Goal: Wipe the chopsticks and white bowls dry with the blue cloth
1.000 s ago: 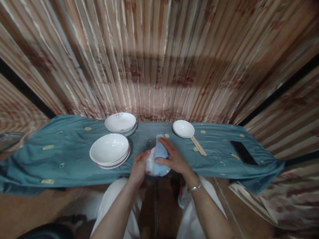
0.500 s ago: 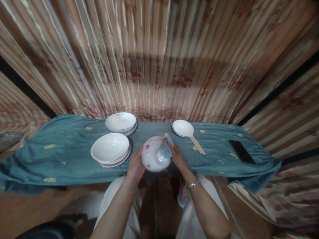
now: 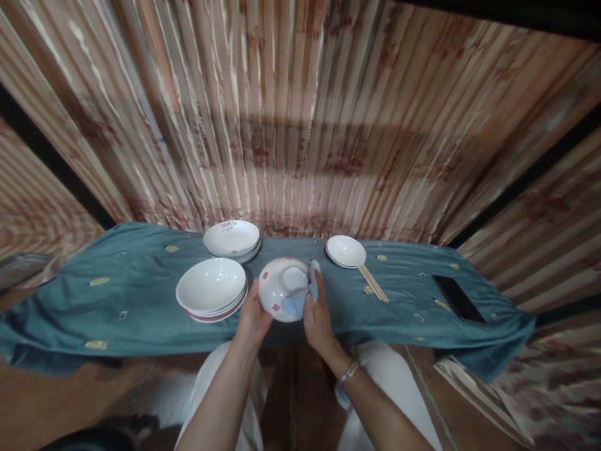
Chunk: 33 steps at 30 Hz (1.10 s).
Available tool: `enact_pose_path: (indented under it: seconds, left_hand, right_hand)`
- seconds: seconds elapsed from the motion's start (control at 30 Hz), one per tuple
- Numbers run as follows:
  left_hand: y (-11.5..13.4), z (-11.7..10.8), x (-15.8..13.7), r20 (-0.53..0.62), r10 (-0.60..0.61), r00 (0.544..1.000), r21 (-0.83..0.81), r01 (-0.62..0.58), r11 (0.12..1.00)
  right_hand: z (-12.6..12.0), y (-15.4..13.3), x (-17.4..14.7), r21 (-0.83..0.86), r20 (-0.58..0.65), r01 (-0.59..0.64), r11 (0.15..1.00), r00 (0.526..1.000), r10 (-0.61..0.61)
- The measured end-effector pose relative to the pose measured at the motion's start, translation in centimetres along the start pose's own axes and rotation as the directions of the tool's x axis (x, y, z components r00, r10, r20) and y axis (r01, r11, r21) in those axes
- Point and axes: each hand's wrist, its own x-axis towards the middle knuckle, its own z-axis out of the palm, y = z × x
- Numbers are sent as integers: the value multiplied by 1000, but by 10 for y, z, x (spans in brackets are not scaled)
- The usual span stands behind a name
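Between my hands is a white bowl (image 3: 273, 289) with small red marks, tipped so that its underside and foot ring face me. My left hand (image 3: 254, 316) is closed on the bowl's left edge. A light blue cloth (image 3: 295, 305) lies against the bowl's lower right side, and my right hand (image 3: 318, 316) grips it there at the rim. Just left of my left hand stands a stack of white bowls (image 3: 211, 285), the lowest with a red band. Behind it is a stack of white plates (image 3: 231, 238) with a floral print.
Small white dishes (image 3: 346, 250) are stacked at the back right, with several wooden chopsticks (image 3: 374, 283) beside them. A black phone (image 3: 457, 299) lies farther right. The teal tablecloth (image 3: 145, 294) covers the narrow table, and a pleated curtain (image 3: 300, 125) hangs behind.
The bowl has shifted slightly left in my hands. My right hand and the cloth have moved from across the foot ring down to the bowl's right side. The view has tilted a little.
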Motion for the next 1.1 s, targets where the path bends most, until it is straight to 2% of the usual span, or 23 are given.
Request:
enact_pose_path:
  seconds: [0.17, 0.33, 0.53, 0.73, 0.9, 1.1]
  left_hand:
    - [-1, -7, 4, 78, -6, 997, 40, 3, 999]
    - [-6, -12, 8, 156, 48, 987, 95, -64, 993]
    - [-9, -11, 7, 144, 80, 986, 102, -95, 990]
    - [-9, -13, 4, 175, 115, 978, 149, -142, 979]
    - [-11, -16, 6, 163, 91, 982, 146, -116, 983]
    - [-7, -18, 11, 110, 59, 992, 94, -70, 993]
  right_hand:
    - [1, -2, -6, -179, 63, 139, 974, 990, -130]
    - [-1, -2, -4, -221, 82, 175, 959, 984, -161]
    - [-8, -5, 1, -254, 96, 244, 936, 969, -227]
    - [-7, -13, 1, -365, 185, 397, 842, 918, -352]
    - [-3, -17, -4, -356, 177, 405, 842, 914, -365]
    - [-9, -25, -7, -250, 227, 483, 839, 872, -434]
